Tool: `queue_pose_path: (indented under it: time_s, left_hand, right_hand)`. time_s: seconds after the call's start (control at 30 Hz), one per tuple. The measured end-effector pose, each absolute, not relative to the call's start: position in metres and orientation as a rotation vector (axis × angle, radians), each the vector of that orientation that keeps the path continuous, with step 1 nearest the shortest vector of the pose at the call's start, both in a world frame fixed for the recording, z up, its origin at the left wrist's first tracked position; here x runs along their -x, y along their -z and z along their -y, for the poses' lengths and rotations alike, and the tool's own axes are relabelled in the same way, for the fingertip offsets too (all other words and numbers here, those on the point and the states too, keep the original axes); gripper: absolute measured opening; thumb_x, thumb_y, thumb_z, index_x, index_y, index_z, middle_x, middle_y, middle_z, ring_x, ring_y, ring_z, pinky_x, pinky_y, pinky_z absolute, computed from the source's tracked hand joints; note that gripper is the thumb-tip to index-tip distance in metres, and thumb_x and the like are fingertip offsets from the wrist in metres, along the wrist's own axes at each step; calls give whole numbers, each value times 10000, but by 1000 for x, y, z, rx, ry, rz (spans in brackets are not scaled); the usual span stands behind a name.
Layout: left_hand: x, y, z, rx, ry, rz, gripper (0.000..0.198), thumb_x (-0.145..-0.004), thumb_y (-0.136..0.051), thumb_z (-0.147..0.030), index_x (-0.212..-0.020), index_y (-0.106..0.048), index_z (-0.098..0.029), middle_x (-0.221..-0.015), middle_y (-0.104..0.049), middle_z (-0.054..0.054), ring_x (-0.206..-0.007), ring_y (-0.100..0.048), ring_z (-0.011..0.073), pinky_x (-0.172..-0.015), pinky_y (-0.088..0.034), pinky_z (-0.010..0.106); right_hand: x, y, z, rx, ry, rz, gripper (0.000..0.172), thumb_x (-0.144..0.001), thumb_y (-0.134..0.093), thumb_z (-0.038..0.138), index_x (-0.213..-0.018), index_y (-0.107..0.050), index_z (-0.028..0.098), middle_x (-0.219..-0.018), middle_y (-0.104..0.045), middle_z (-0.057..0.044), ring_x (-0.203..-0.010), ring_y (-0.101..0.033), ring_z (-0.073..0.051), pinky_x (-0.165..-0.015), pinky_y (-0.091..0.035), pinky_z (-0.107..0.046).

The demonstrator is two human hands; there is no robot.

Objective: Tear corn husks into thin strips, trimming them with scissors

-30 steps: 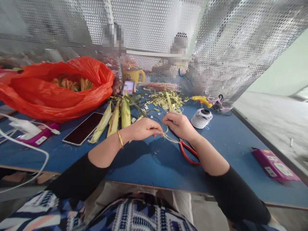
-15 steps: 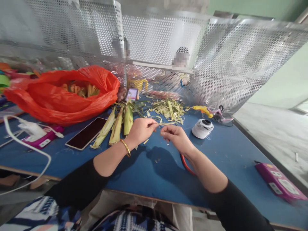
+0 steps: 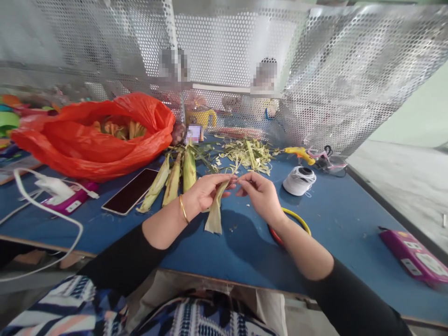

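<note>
The person sits at a blue table (image 3: 336,219) with both forearms over it. The left hand (image 3: 205,192) pinches the upper end of a pale green husk strip (image 3: 214,215) between thumb and forefinger, the other fingers loosely curled. The right hand (image 3: 262,196) meets it from the opposite side, thumb and forefinger pressed together on the same narrow tip. The strip hangs down from the pinch, just above the table surface, between the two wrists. Three corn ears (image 3: 175,177) lie just behind the left hand, beside a phone (image 3: 130,191). Scissors (image 3: 296,213) lie partly under the right forearm. A thread spool (image 3: 299,179) stands near the right hand.
</note>
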State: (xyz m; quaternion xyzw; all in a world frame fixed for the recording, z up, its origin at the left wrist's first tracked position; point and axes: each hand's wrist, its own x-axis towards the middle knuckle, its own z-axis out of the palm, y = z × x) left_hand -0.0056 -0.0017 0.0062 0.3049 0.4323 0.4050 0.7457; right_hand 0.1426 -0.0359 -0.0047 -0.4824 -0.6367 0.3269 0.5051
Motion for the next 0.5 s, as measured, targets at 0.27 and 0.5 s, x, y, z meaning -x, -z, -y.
queue_pose_path:
  time_s: [0.27, 0.5]
  left_hand:
    - [3, -2, 2, -575, -865, -921, 131, -859, -615, -121, -794, -728, -109, -758, -721, 68, -591, -661, 98, -497, -512, 175]
    - [-1, -1, 6, -556, -882, -936, 130, -849, -626, -120, -770, -730, -120, -783, -724, 50, -598, -660, 88, -485, -504, 170]
  right_hand:
    - [-141, 2, 32, 1190, -1255, 1081, 245, -664, -677, 369, -684, -508, 193, -479, -461, 102, -343, -437, -57, -387, -369, -200]
    - [-138, 6, 33, 1180, -1300, 1131, 300, -674, -697, 454, -719, -589, 177, -438, -340, 121, -349, -320, -44, -382, -290, -206]
